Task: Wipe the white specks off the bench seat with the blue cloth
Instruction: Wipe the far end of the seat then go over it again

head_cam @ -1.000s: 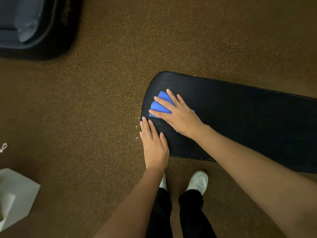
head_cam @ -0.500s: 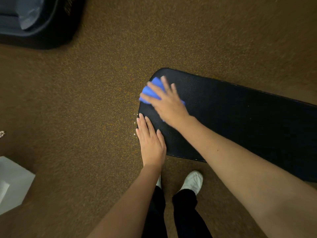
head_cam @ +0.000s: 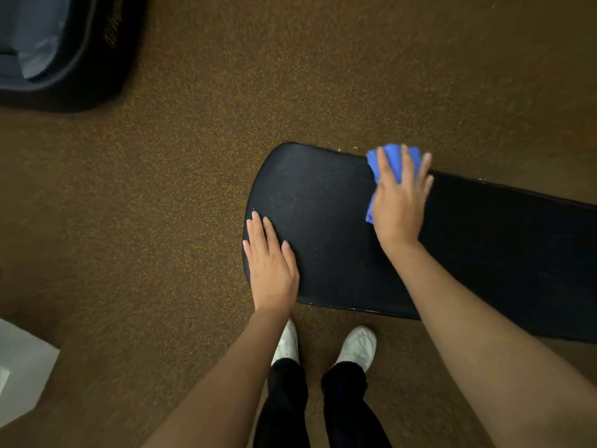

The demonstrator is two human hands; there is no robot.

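The black padded bench seat [head_cam: 326,205] runs from the centre to the right edge. My right hand [head_cam: 399,202] presses the blue cloth [head_cam: 392,155] flat against the seat's far edge, and the cloth pokes out past my fingertips and by my thumb. My left hand [head_cam: 271,266] lies flat with fingers together on the seat's rounded near-left corner, holding nothing. A few tiny white specks [head_cam: 353,147] show on the floor just beyond the far edge, and faint specks dot the seat's left end.
Brown speckled carpet [head_cam: 161,205] surrounds the bench. A dark bin with a liner [head_cam: 64,50] stands at the top left. A white box [head_cam: 19,367] sits at the lower left. My white shoes [head_cam: 357,345] stand right in front of the seat.
My right hand has swept the blue cloth from the seat's left end rightward to the far edge. My left hand has stayed on the near-left corner.
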